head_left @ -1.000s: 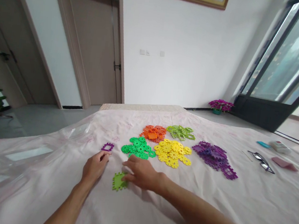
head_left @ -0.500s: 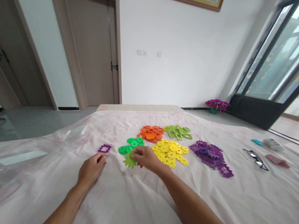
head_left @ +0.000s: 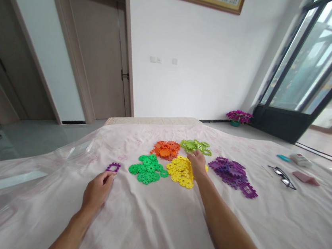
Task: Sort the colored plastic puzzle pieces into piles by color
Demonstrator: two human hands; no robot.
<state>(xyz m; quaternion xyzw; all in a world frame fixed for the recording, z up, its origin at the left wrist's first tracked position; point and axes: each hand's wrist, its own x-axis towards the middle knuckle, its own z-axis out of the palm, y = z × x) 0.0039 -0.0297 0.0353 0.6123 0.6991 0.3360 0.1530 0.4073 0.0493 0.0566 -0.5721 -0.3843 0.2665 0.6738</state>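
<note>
My left hand [head_left: 97, 192] rests on the cloth with its fingers curled together, the tips at the near edge of a purple toothed square frame piece [head_left: 114, 164]. Farther out, my right hand [head_left: 197, 161] reaches over the yellow pile with closed fingers. Its fingertips meet the near edge of a light green gear-shaped piece [head_left: 192, 145], which lies over the light green pile [head_left: 206, 150]. Part of the yellow disc pile [head_left: 181, 172] is hidden by the right hand. Green flower-shaped discs [head_left: 148, 170] lie between the hands, with orange pieces [head_left: 165, 150] behind them.
Right of the yellow discs lies a purple pile [head_left: 229, 172]. Beyond it are glasses [head_left: 282, 177], a pink cloth [head_left: 305, 178], a white packet [head_left: 300, 160] and a blue item [head_left: 283, 158]. Clear plastic [head_left: 18, 179] covers the left of the pale tablecloth [head_left: 148, 226].
My right hand has carried the light green piece away from the green discs, rightward and farther out, to the light green pile. The left hand has hardly moved. The view has shifted slightly.
</note>
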